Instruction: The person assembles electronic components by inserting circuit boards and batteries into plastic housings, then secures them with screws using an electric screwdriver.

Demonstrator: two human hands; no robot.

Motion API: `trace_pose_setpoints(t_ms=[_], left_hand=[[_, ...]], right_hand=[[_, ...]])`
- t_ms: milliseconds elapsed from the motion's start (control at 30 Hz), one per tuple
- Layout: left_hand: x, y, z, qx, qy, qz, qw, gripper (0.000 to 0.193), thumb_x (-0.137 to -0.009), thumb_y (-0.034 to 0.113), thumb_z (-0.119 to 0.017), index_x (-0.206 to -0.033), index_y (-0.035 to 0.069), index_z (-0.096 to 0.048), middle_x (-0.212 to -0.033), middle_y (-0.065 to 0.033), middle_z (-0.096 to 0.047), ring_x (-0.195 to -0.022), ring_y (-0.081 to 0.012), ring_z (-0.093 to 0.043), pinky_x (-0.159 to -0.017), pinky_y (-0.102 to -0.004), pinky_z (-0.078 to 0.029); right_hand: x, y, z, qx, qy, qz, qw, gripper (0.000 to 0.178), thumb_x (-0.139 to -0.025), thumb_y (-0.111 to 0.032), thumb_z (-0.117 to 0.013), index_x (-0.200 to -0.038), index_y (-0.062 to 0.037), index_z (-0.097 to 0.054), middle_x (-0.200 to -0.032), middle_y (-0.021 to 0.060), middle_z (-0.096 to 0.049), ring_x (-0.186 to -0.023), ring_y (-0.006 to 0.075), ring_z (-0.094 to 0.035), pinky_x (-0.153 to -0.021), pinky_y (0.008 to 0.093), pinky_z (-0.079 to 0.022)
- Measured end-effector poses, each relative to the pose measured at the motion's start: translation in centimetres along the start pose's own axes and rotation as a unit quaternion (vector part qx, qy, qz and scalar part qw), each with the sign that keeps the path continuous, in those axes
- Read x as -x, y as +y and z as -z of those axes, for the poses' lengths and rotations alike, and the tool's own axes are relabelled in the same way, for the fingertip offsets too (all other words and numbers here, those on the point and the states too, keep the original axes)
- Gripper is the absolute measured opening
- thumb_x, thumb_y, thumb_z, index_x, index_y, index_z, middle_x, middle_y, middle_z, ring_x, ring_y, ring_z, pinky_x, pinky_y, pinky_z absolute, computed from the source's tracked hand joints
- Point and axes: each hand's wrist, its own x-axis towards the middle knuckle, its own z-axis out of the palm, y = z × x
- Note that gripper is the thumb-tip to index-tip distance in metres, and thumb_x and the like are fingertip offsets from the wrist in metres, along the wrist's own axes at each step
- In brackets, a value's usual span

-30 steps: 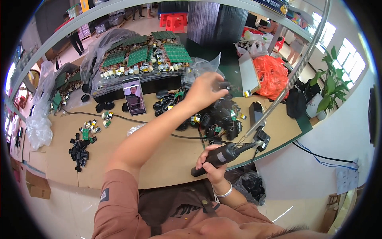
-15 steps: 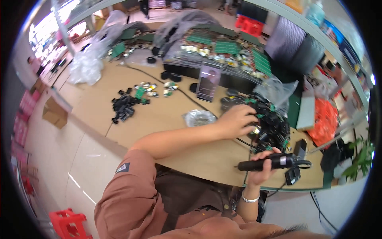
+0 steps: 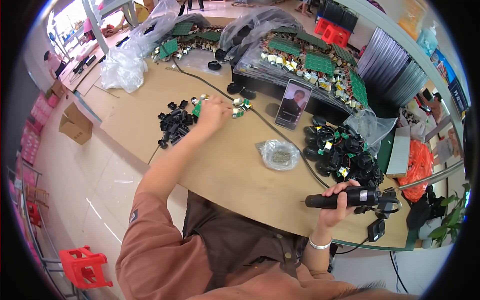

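My left hand (image 3: 214, 115) is over a small group of green circuit boards with white parts (image 3: 241, 104), left of the middle of the table. Its fingers curl down among the boards, and whatever the fingertips pinch is hidden. Beside it lies a heap of small black plastic parts (image 3: 176, 124). At the table's right front, my right hand (image 3: 336, 206) is wrapped round a black electric screwdriver (image 3: 350, 198), its bit pointing left. Behind the screwdriver is a pile of black round housings with wires and little boards (image 3: 345, 155).
A phone (image 3: 293, 105) leans upright against a black tray heaped with green boards (image 3: 320, 62). In front lies a clear plastic bag of small metal pieces (image 3: 280, 156). A black cable (image 3: 260, 120) crosses the table. A red bag (image 3: 414, 167) is at right, a red stool (image 3: 86, 267) at lower left.
My left hand has moved from the pile of black housings on the right to the small boards on the left. My right hand keeps hold of the screwdriver. The view has shifted slightly.
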Motion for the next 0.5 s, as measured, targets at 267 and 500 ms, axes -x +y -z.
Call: trace_pose_setpoints(t_ms=[267, 500], left_hand=[[-3.1, -0.9, -5.3, 0.009, 0.021, 0.084, 0.996, 0.030, -0.076, 0.026, -0.065, -0.102, 0.012, -0.063, -0.102, -0.0074, -0.055, -0.102, -0.0244, -0.049, -0.081, -0.0406, -0.038], [-4.7, -3.5, -3.5, 0.027, -0.135, 0.089, 0.986, 0.031, -0.080, 0.019, -0.062, -0.109, 0.010, -0.060, -0.099, -0.0100, -0.063, -0.095, -0.0274, -0.057, -0.083, -0.0394, -0.043]], right_hand=[[-0.4, -0.1, 1.4, 0.053, 0.012, -0.020, 0.998, 0.042, -0.083, -0.024, -0.058, -0.113, -0.0012, -0.040, -0.083, 0.0109, -0.052, -0.072, 0.0210, -0.056, -0.067, 0.0354, -0.051], [0.3, -3.8, 5.7, 0.317, -0.013, -0.101, 0.943, 0.042, -0.084, -0.033, -0.061, -0.104, 0.0025, -0.052, -0.086, 0.0096, -0.060, -0.081, 0.0172, -0.057, -0.071, 0.0285, -0.047]])
